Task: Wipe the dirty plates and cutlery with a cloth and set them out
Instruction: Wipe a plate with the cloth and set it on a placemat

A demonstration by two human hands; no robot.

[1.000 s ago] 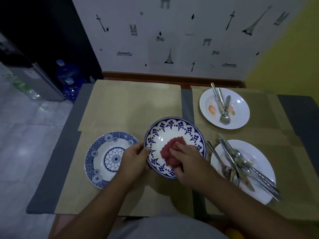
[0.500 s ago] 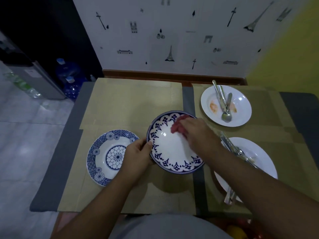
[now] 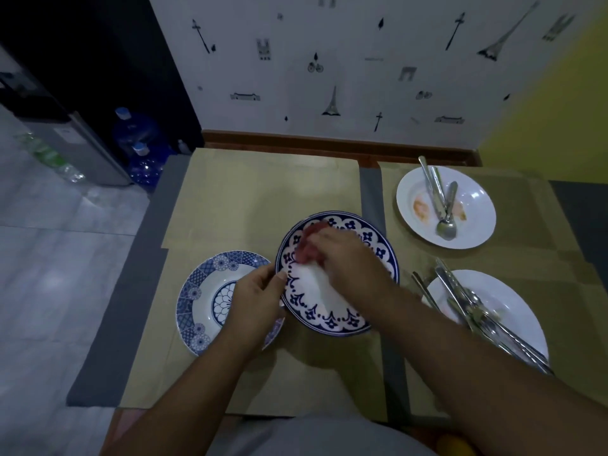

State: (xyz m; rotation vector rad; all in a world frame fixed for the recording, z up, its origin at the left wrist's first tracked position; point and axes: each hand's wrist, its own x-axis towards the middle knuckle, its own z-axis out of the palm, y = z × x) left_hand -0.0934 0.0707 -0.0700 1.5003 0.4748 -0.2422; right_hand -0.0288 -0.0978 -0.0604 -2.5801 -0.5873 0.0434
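A white plate with a dark blue patterned rim (image 3: 329, 319) sits tilted at the table's middle. My left hand (image 3: 256, 301) grips its left edge. My right hand (image 3: 345, 261) presses a red cloth (image 3: 307, 240) against the plate's upper left inside; the hand is blurred. A second blue-and-white plate (image 3: 205, 291) lies flat to the left, partly under my left hand. At far right a white plate (image 3: 473, 209) with orange smears carries a spoon and other cutlery (image 3: 442, 200). Near right, another white plate (image 3: 513, 301) bears several pieces of cutlery (image 3: 477, 317).
Tan paper mats (image 3: 263, 189) cover a grey table (image 3: 131, 274). The wall with small drawings (image 3: 329, 60) runs along the far edge. On the floor at left stand blue water bottles (image 3: 138, 136) and a grey appliance (image 3: 75, 139).
My right hand with the red cloth has swept from the plate's near middle up to the far rim, then leftward along the upper left. My left hand keeps holding the plate's edge.
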